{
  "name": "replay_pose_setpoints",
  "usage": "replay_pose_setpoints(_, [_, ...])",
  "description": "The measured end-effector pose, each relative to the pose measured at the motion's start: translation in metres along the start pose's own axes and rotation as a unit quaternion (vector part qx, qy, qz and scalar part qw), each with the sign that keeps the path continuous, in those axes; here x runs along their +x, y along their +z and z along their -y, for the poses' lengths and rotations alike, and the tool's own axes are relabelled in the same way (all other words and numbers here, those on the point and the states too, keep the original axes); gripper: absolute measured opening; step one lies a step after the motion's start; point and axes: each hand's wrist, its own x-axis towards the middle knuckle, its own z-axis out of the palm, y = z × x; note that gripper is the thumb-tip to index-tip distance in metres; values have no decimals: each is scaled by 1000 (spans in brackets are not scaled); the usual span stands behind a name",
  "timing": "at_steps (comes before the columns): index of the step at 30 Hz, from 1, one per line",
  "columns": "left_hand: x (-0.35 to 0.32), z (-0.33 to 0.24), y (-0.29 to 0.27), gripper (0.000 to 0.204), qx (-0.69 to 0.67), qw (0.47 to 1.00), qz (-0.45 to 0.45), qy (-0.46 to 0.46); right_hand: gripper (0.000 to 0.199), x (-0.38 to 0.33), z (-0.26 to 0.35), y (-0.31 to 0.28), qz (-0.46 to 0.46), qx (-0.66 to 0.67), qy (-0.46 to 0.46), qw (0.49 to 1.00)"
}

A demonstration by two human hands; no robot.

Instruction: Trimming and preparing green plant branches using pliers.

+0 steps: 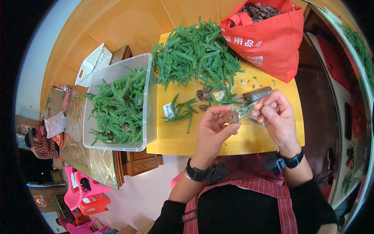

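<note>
Small round brown piece (pixel 233 116): above yellow table (pixel 175 143), pinched between thumb and fingers of left hand (pixel 212 130). Right hand (pixel 277 119), 3 o'clock of it: thumb and fingertips drawn together, contents unclear. Red bag (pixel 272 54), 1 o'clock: white lettering, square code. White label (pixel 168 111), 9 o'clock: square code.

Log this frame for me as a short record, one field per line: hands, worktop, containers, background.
Left hand: the left hand pinches a small round brown item between thumb and fingers
Right hand: the right hand is raised beside it, fingertips drawn together; any held item is unclear
Worktop: yellow tabletop with a heap of green sprigs at the far side and a few loose pinecones
Containers: translucent bin at left, holding more greenery; red bag at far right, pinecones showing at its mouth
Background: pink chair, lower left
</note>
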Motion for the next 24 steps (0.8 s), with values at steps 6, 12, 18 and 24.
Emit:
replay_pose_setpoints(6, [-1, 2, 3, 42, -3, 1000, 6, 24, 14, -10, -18, 3, 26, 10, -30, 999])
replay_pose_setpoints(12, [-4, 0, 7, 45, -18, 999, 25, 43, 15, -11, -26, 6, 26, 12, -59, 998])
replay_pose_setpoints(18, [-2, 1, 12, 42, -3, 995, 30, 96, 15, -11, -35, 10, 13, 14, -85, 996])
replay_pose_setpoints(24, [-4, 1, 7, 19, -83, 995, 49, 35, 14, -9, -33, 11, 9, -2, -91, 996])
